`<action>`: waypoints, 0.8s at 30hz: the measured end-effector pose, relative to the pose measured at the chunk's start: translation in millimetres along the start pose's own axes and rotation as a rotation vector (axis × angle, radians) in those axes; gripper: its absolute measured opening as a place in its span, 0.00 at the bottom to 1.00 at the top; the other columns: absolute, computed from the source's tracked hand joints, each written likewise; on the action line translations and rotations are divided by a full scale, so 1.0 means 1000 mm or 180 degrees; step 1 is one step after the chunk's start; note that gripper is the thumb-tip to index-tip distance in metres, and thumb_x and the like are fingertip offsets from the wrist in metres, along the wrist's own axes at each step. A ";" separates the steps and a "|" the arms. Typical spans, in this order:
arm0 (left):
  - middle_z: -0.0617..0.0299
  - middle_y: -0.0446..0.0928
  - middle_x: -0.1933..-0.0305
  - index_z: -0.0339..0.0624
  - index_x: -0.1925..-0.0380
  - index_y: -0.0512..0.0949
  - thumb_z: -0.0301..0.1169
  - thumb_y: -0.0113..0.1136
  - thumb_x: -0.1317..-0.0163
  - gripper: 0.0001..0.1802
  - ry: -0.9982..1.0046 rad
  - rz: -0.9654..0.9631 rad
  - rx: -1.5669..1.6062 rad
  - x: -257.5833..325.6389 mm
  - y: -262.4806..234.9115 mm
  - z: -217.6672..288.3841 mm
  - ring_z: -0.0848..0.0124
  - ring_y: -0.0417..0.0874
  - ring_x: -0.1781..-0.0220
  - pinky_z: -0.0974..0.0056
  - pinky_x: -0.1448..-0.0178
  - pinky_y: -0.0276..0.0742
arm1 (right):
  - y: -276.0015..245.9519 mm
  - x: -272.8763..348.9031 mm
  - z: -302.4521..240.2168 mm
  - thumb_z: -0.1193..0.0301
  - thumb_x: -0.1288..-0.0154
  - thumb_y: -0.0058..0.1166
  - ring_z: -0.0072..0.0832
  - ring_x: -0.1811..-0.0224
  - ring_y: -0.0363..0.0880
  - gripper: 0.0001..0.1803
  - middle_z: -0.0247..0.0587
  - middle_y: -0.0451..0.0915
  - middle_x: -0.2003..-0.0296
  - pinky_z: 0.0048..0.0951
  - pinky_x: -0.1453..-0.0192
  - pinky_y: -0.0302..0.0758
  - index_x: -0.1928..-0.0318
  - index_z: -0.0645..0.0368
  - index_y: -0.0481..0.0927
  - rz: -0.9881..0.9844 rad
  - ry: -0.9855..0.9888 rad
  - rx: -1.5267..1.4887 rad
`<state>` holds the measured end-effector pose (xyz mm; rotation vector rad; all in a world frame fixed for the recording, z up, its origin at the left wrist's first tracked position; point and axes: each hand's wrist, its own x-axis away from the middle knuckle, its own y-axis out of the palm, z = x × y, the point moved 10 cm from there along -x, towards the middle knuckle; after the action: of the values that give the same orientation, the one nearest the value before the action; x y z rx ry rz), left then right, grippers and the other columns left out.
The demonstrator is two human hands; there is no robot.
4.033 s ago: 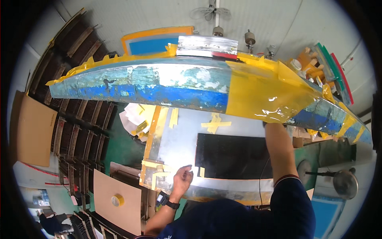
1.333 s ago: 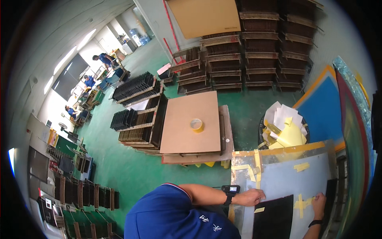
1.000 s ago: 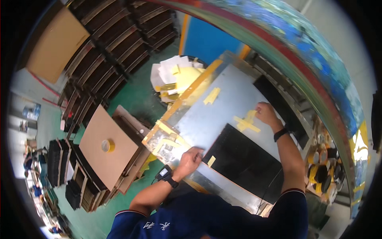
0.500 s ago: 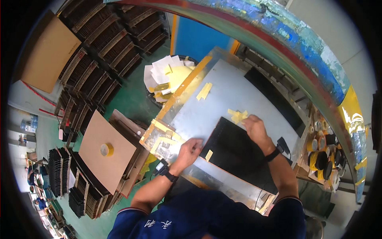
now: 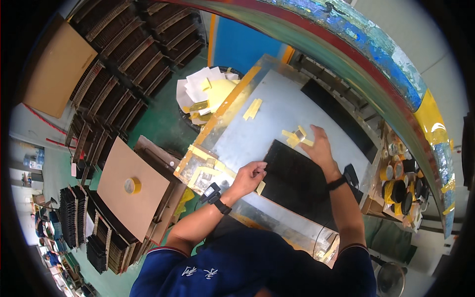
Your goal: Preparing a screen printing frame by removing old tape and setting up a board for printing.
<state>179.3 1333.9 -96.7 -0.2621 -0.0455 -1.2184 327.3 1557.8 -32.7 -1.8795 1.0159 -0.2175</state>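
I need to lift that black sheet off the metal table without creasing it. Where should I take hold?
Probably the black sheet by its left edge near the left hand, coming from that side: it lies flat on the metal table.

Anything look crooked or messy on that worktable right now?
Yellow tape pieces at the black sheet's far corner, by the right hand, look crumpled and crossed. Loose strips lie askew on the metal table.

Two hands: left hand (image 5: pixel 248 174) and right hand (image 5: pixel 317 146). One black sheet (image 5: pixel 297 183) on one metal table (image 5: pixel 277 111). One yellow tape roll (image 5: pixel 131 185), one cardboard sheet (image 5: pixel 129 194)
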 end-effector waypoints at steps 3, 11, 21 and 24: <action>0.59 0.82 0.56 0.33 0.45 0.77 0.22 0.61 0.35 0.18 -0.0084 -0.0062 0.0128 -0.003 0.007 -0.009 0.75 0.82 0.53 0.70 0.49 0.79 | 0.029 -0.011 0.003 0.66 0.47 0.68 0.52 0.45 0.75 0.33 0.54 0.77 0.47 0.44 0.40 0.75 0.42 0.66 0.73 -0.0093 -0.0394 0.0424; 0.60 0.81 0.56 0.30 0.45 0.76 0.20 0.59 0.34 0.17 -0.0216 -0.0111 0.0294 0.000 0.014 -0.033 0.79 0.80 0.57 0.73 0.52 0.79 | 0.048 -0.021 0.040 0.70 0.46 0.62 0.51 0.48 0.77 0.24 0.54 0.80 0.53 0.44 0.44 0.76 0.47 0.65 0.77 -0.0139 0.0061 0.0523; 0.53 0.84 0.60 0.31 0.49 0.78 0.21 0.60 0.38 0.17 -0.0205 -0.0007 0.0290 -0.001 0.018 -0.027 0.72 0.85 0.62 0.68 0.56 0.81 | 0.073 -0.013 0.048 0.73 0.51 0.64 0.50 0.46 0.74 0.29 0.51 0.78 0.51 0.44 0.41 0.75 0.45 0.65 0.76 -0.0365 -0.0481 0.1003; 0.58 0.83 0.55 0.31 0.46 0.77 0.20 0.58 0.35 0.17 -0.0236 0.0021 0.0224 0.000 0.014 -0.031 0.76 0.82 0.56 0.71 0.53 0.80 | 0.032 -0.020 0.008 0.79 0.47 0.56 0.50 0.50 0.78 0.23 0.54 0.81 0.55 0.44 0.44 0.77 0.48 0.67 0.78 0.0329 -0.0781 0.0651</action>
<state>188.7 1331.4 -128.9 -0.2456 -0.1515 -1.1980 301.3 1571.2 -57.7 -1.6190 0.8848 -0.0271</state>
